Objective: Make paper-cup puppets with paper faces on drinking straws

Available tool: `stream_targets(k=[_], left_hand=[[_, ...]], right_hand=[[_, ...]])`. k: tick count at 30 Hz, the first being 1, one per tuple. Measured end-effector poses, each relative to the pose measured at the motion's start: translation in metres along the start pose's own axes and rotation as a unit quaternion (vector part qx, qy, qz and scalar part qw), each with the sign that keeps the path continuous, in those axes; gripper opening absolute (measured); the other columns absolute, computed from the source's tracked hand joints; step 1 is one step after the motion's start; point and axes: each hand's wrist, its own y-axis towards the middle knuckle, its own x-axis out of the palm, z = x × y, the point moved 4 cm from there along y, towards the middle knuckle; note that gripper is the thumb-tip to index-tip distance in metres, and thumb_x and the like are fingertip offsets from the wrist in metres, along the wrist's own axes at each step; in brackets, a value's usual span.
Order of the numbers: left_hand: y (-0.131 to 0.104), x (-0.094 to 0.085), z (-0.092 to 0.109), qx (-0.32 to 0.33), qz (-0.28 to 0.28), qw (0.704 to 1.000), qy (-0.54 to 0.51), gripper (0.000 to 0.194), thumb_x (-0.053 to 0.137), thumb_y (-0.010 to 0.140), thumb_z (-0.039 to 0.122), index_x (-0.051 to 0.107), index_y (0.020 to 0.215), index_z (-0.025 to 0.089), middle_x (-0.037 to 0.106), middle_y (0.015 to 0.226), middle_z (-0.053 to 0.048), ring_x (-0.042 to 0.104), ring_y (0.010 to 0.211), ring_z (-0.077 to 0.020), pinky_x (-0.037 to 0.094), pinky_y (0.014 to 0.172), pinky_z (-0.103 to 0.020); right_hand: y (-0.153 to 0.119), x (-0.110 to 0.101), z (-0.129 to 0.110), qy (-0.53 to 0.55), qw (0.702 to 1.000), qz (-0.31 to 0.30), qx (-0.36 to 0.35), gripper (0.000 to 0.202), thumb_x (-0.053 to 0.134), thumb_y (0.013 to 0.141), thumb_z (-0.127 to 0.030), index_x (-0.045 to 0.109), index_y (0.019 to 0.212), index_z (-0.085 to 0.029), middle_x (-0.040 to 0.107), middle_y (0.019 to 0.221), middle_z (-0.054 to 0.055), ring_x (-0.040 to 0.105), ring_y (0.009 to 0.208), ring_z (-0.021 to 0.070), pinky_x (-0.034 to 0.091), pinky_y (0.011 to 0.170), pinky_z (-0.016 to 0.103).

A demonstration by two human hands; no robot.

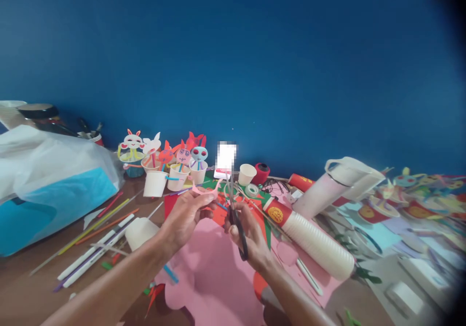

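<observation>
My left hand pinches a small curved pink paper piece between thumb and fingers. Black-handled scissors are gripped in my right hand, their blades pointing up and away, just right of the pink piece. Below both hands lies a large pink paper sheet with scalloped edges. Red paper and scraps are spread behind it. Paper cups with paper animal faces on sticks stand behind my left hand.
A long stack of paper cups lies at right, near a white pitcher. Pens and pipe cleaners lie at left beside a blue and white plastic bag. A tape roll sits at the back.
</observation>
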Motion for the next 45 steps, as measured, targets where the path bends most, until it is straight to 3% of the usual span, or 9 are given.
stream_targets(k=[9,19,31,45], left_hand=[[-0.002,-0.001,0.002,0.03,0.046,0.997,-0.051,0.008,0.063,0.066,0.015,0.058,0.06,0.015,0.063,0.067,0.001,0.057,0.069,-0.0111,0.041,0.061,-0.023],[-0.006,0.004,-0.003,0.028,0.036,0.996,-0.074,0.007,0.064,0.067,0.018,0.06,0.062,0.015,0.061,0.07,0.001,0.053,0.067,-0.0102,0.041,0.063,-0.023],[-0.006,0.007,-0.003,0.036,0.025,0.999,-0.008,0.008,0.062,0.068,0.019,0.059,0.063,0.013,0.053,0.062,0.001,0.047,0.061,-0.0093,0.039,0.059,-0.023],[-0.007,0.006,-0.006,0.025,0.027,0.999,0.012,0.009,0.065,0.066,0.022,0.06,0.063,0.016,0.057,0.066,0.0,0.05,0.062,-0.0107,0.041,0.057,-0.024]], right_hand=[[-0.005,0.012,0.002,-0.014,0.998,-0.051,0.034,0.029,0.055,0.075,-0.038,0.042,0.096,-0.021,0.047,0.067,-0.002,0.042,0.06,0.0118,0.035,0.053,0.023],[-0.006,0.017,-0.004,-0.014,0.998,-0.063,0.01,0.03,0.056,0.075,-0.038,0.042,0.096,-0.021,0.045,0.067,-0.002,0.042,0.062,0.0124,0.036,0.057,0.025],[-0.007,0.015,0.001,-0.018,0.997,-0.07,0.019,0.035,0.052,0.076,-0.048,0.043,0.097,-0.022,0.046,0.068,-0.001,0.042,0.062,0.0127,0.036,0.055,0.023],[-0.006,0.014,0.005,0.005,0.998,-0.053,0.038,0.036,0.057,0.072,-0.046,0.043,0.095,-0.022,0.049,0.069,-0.001,0.045,0.061,0.0127,0.038,0.053,0.023]])
